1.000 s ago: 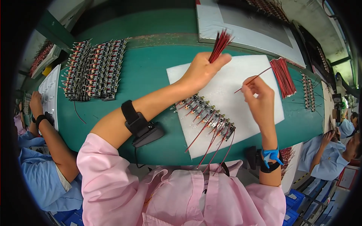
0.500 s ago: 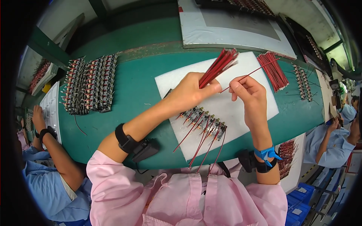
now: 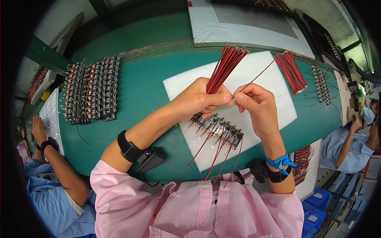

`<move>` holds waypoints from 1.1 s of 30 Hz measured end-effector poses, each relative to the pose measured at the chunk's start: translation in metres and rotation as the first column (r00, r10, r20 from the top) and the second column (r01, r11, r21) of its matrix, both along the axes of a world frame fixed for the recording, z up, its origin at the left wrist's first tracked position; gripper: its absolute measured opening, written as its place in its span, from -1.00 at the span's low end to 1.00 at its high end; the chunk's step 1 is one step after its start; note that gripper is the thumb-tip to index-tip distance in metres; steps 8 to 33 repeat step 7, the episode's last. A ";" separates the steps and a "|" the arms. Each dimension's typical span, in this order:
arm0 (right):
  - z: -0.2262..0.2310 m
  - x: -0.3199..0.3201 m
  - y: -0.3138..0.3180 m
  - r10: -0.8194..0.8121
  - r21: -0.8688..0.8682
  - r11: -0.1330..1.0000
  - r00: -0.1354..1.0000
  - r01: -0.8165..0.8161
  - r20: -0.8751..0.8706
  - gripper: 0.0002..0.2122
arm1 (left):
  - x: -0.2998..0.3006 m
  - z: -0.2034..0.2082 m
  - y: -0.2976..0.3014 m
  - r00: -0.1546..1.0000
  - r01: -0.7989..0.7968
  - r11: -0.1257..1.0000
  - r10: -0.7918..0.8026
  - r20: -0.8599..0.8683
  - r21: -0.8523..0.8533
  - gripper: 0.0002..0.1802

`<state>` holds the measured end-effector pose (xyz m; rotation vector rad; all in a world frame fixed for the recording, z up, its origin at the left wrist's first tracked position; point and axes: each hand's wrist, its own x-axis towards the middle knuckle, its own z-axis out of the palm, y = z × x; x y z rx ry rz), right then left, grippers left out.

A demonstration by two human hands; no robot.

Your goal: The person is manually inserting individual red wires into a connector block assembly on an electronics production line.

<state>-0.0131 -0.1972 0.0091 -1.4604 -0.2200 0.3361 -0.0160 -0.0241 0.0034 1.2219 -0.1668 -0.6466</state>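
My left hand (image 3: pixel 201 100) is closed round a thick bundle of red and black wires (image 3: pixel 227 67), whose ends fan out above the fist. My right hand (image 3: pixel 254 104) pinches a single red wire (image 3: pixel 263 72) near its lower end, close to my left thumb and fingertips. The rest of that wire slants up to the right. Below my hands a row of small circuit boards (image 3: pixel 220 129), with red and dark wires hanging toward me, lies on a white foam sheet (image 3: pixel 274 115). My left hand partly covers the near-left end of the row.
Another wire bundle (image 3: pixel 291 73) lies at the sheet's far right, beside a short row of boards (image 3: pixel 320 84). Rows of assembled boards (image 3: pixel 90 89) cover the left of the green table (image 3: pixel 139 95). Co-workers in blue sit on both sides.
My right hand has moved slightly down and left, bringing the single wire's lower end to my left fingertips. The bundle in my left hand now stands more upright and fans wider.
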 end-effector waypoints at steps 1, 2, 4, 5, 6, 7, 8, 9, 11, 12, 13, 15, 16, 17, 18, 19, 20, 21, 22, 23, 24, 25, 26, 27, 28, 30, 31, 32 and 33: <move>-0.001 0.000 0.001 -0.009 -0.004 1.000 1.000 0.009 -0.001 -0.92 | -0.001 0.000 0.000 1.000 0.000 1.000 0.000 -0.003 -0.001 -0.73; -0.002 0.000 0.001 -0.019 -0.009 1.000 1.000 0.019 -0.002 -0.92 | -0.002 0.001 -0.001 0.999 -0.029 0.999 0.027 0.043 0.045 -0.73; -0.003 0.001 0.003 -0.022 -0.026 0.999 1.000 0.022 -0.001 -0.92 | -0.005 0.001 -0.002 0.988 -0.093 0.987 0.075 0.138 0.131 -0.71; -0.003 0.001 0.003 -0.024 -0.042 0.999 1.000 0.024 0.002 -0.92 | -0.005 0.000 -0.002 0.988 -0.093 0.987 0.075 0.135 0.129 -0.71; -0.003 0.000 0.003 -0.026 -0.059 0.998 1.000 0.027 0.004 -0.92 | -0.005 -0.002 -0.002 0.969 -0.119 0.980 0.081 0.232 0.157 -0.70; -0.003 0.000 0.004 -0.022 -0.064 0.998 1.000 0.023 0.010 -0.92 | -0.004 -0.004 -0.002 0.941 -0.148 0.972 0.082 0.327 0.182 -0.69; -0.003 0.000 0.004 -0.022 -0.064 0.998 1.000 0.023 0.010 -0.92 | -0.004 -0.004 -0.002 0.941 -0.148 0.972 0.082 0.327 0.182 -0.69; -0.003 0.000 0.004 -0.022 -0.064 0.998 1.000 0.023 0.010 -0.92 | -0.004 -0.004 -0.002 0.941 -0.148 0.972 0.082 0.327 0.182 -0.69; -0.003 0.000 0.004 -0.022 -0.064 0.998 1.000 0.023 0.010 -0.92 | -0.004 -0.004 -0.002 0.941 -0.148 0.972 0.082 0.327 0.182 -0.69; -0.003 0.000 0.004 -0.022 -0.064 0.998 1.000 0.023 0.010 -0.92 | -0.004 -0.004 -0.002 0.941 -0.148 0.972 0.082 0.327 0.182 -0.69; -0.003 0.000 0.004 -0.022 -0.064 0.998 1.000 0.023 0.010 -0.92 | -0.004 -0.004 -0.002 0.941 -0.148 0.972 0.082 0.327 0.182 -0.69; -0.003 0.000 0.004 -0.022 -0.064 0.998 1.000 0.023 0.010 -0.92 | -0.004 -0.004 -0.002 0.941 -0.148 0.972 0.082 0.327 0.182 -0.69; -0.003 0.000 0.004 -0.022 -0.064 0.998 1.000 0.023 0.010 -0.92 | -0.004 -0.004 -0.002 0.941 -0.148 0.972 0.082 0.327 0.182 -0.69; -0.003 0.000 0.004 -0.022 -0.064 0.998 1.000 0.023 0.010 -0.92 | -0.004 -0.004 -0.002 0.941 -0.148 0.972 0.082 0.327 0.182 -0.69; -0.003 0.000 0.004 -0.022 -0.064 0.998 1.000 0.023 0.010 -0.92 | -0.004 -0.004 -0.002 0.941 -0.148 0.972 0.082 0.327 0.182 -0.69; -0.003 0.000 0.004 -0.022 -0.064 0.998 1.000 0.023 0.010 -0.92 | -0.004 -0.004 -0.002 0.941 -0.148 0.972 0.082 0.327 0.182 -0.69; -0.003 0.000 0.004 -0.022 -0.064 0.998 1.000 0.023 0.010 -0.92 | -0.004 -0.004 -0.002 0.941 -0.148 0.972 0.082 0.327 0.182 -0.69; -0.003 0.000 0.004 -0.022 -0.064 0.998 1.000 0.023 0.010 -0.92 | -0.004 -0.004 -0.002 0.941 -0.148 0.972 0.082 0.327 0.182 -0.69; -0.003 0.000 0.004 -0.022 -0.064 0.998 1.000 0.023 0.010 -0.92 | -0.004 -0.004 -0.002 0.941 -0.148 0.972 0.082 0.327 0.182 -0.69; -0.003 0.000 0.004 -0.022 -0.064 0.998 1.000 0.023 0.010 -0.92 | -0.004 -0.004 -0.002 0.941 -0.148 0.972 0.082 0.327 0.182 -0.69; -0.003 0.000 0.004 -0.022 -0.064 0.998 1.000 0.023 0.010 -0.92 | -0.004 -0.004 -0.002 0.941 -0.148 0.972 0.082 0.327 0.182 -0.69; -0.003 0.000 0.004 -0.022 -0.064 0.998 1.000 0.023 0.010 -0.92 | -0.004 -0.004 -0.002 0.941 -0.148 0.972 0.082 0.327 0.182 -0.69; -0.003 0.000 0.004 -0.022 -0.064 0.998 1.000 0.023 0.010 -0.92 | -0.004 -0.004 -0.002 0.941 -0.148 0.972 0.082 0.327 0.182 -0.69; -0.003 0.000 0.004 -0.022 -0.064 0.998 1.000 0.023 0.010 -0.92 | -0.004 -0.004 -0.002 0.941 -0.148 0.972 0.082 0.327 0.182 -0.69; -0.003 0.000 0.004 -0.022 -0.064 0.998 1.000 0.023 0.010 -0.92 | -0.004 -0.004 -0.002 0.941 -0.148 0.972 0.082 0.327 0.182 -0.69; -0.003 0.000 0.004 -0.022 -0.064 0.998 1.000 0.023 0.010 -0.92 | -0.004 -0.004 -0.002 0.941 -0.148 0.972 0.082 0.327 0.182 -0.69; -0.003 0.000 0.004 -0.022 -0.064 0.998 1.000 0.023 0.010 -0.92 | -0.004 -0.004 -0.002 0.941 -0.148 0.972 0.082 0.327 0.182 -0.69; -0.003 0.000 0.004 -0.022 -0.064 0.998 1.000 0.023 0.010 -0.92 | -0.004 -0.004 -0.002 0.941 -0.148 0.972 0.082 0.327 0.182 -0.69; -0.003 0.000 0.004 -0.022 -0.064 0.998 1.000 0.023 0.010 -0.92 | -0.004 -0.004 -0.002 0.941 -0.148 0.972 0.082 0.327 0.182 -0.69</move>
